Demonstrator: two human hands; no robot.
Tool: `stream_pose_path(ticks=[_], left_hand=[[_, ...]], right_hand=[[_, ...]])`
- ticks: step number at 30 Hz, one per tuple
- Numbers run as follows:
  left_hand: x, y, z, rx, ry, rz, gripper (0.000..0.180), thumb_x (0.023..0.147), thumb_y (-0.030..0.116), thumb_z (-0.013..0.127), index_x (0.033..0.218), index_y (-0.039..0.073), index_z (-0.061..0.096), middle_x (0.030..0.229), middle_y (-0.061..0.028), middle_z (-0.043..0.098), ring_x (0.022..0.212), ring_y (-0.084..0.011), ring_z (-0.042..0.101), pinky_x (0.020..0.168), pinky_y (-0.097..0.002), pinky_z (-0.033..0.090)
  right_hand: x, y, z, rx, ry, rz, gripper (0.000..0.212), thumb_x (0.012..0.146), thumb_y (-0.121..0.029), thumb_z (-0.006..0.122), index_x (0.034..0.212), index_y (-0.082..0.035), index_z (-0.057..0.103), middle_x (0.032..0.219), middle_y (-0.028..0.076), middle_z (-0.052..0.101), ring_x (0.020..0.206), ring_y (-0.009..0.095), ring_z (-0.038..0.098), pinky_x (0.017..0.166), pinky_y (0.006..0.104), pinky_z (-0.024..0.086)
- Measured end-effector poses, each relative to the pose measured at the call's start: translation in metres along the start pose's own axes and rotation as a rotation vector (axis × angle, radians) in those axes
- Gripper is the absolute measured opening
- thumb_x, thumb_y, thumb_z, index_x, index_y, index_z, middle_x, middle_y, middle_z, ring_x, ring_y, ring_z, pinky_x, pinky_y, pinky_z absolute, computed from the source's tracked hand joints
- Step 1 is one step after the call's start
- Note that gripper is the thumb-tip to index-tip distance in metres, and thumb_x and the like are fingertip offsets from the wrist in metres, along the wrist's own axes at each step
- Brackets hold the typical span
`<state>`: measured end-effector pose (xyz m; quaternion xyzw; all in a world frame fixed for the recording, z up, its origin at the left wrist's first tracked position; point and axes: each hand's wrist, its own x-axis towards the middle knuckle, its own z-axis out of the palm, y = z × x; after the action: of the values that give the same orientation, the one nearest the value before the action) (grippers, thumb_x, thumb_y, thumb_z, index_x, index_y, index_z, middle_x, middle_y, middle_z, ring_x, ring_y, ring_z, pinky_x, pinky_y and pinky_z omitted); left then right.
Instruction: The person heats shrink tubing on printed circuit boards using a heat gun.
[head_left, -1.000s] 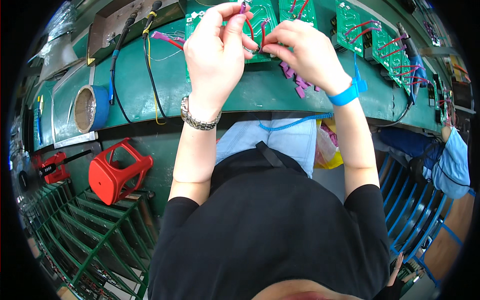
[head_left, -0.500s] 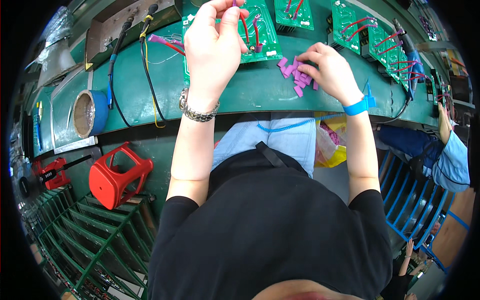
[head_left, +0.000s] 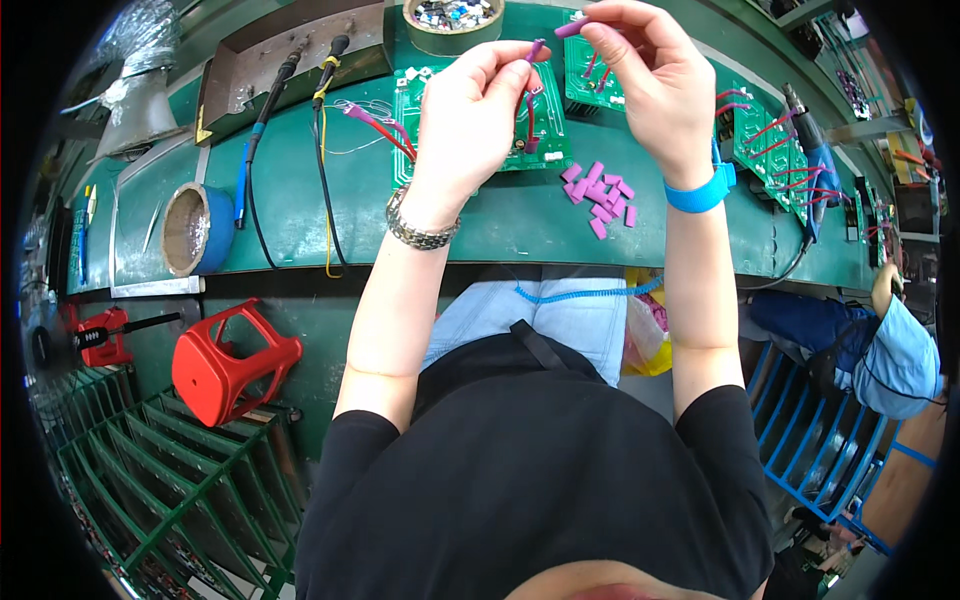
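My left hand (head_left: 470, 135) is closed, thumb and fingers pinching a wire whose purple tip (head_left: 536, 48) sticks up above them. Beneath that hand lies a green circuit board (head_left: 556, 125) with red wires standing on it, partly covered by the hand. To the right, my right hand (head_left: 668, 95) pinches a short purple sleeve (head_left: 571, 29) between thumb and fingertips. The sleeve points toward the wire's tip, with a small gap between them. Several loose purple sleeves (head_left: 603, 200) lie scattered on the green bench (head_left: 500, 225) in front of the board.
More circuit boards (head_left: 765, 135) with red wires stand at the right, near a blue hot-air tool (head_left: 825, 165). Two cabled tools (head_left: 268, 105) rest at a metal tray (head_left: 240, 70). A roll (head_left: 195, 230) sits at left; a bowl of small parts (head_left: 453, 25) at the back.
My right hand has lifted from the pile with one purple sleeve and come up beside the left hand. The view has shifted, bringing the bowl of parts into sight.
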<state>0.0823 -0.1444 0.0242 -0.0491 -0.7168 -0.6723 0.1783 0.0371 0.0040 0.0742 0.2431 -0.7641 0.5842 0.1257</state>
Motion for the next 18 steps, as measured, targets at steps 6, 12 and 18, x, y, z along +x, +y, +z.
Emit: stream_pose_path(ticks=[6, 12, 18], left_hand=[[0.001, 0.002, -0.001, -0.051, -0.028, -0.037, 0.026, 0.091, 0.008, 0.052, 0.115, 0.0, 0.055, 0.081, -0.0013, 0.064, 0.073, -0.0008, 0.052, 0.062, -0.0145, 0.039], [0.001, 0.006, -0.007, -0.061, -0.024, -0.035, 0.022, 0.088, 0.008, 0.054, 0.108, 0.001, 0.059, 0.078, -0.004, 0.065, 0.07, -0.0042, 0.056, 0.062, -0.0196, 0.044], [0.0, 0.01, -0.008, 0.021, 0.1, 0.08, 0.025, 0.081, 0.02, 0.068, 0.1, 0.003, 0.063, 0.083, -0.0038, 0.065, 0.068, -0.0064, 0.058, 0.06, -0.0227, 0.047]], right_hand=[[0.002, 0.002, 0.001, -0.012, -0.073, 0.052, 0.012, 0.082, -0.004, 0.063, 0.094, -0.003, 0.064, 0.077, 0.002, 0.062, 0.064, 0.007, 0.052, 0.06, 0.0207, 0.043], [0.007, 0.003, -0.001, -0.176, -0.298, -0.265, 0.019, 0.086, -0.008, 0.061, 0.105, -0.006, 0.062, 0.091, 0.0, 0.065, 0.081, 0.007, 0.058, 0.064, 0.0194, 0.044], [0.017, -0.029, 0.001, -0.252, -0.381, -0.056, 0.021, 0.081, -0.011, 0.063, 0.101, -0.004, 0.063, 0.083, 0.005, 0.065, 0.062, 0.01, 0.054, 0.057, 0.0233, 0.043]])
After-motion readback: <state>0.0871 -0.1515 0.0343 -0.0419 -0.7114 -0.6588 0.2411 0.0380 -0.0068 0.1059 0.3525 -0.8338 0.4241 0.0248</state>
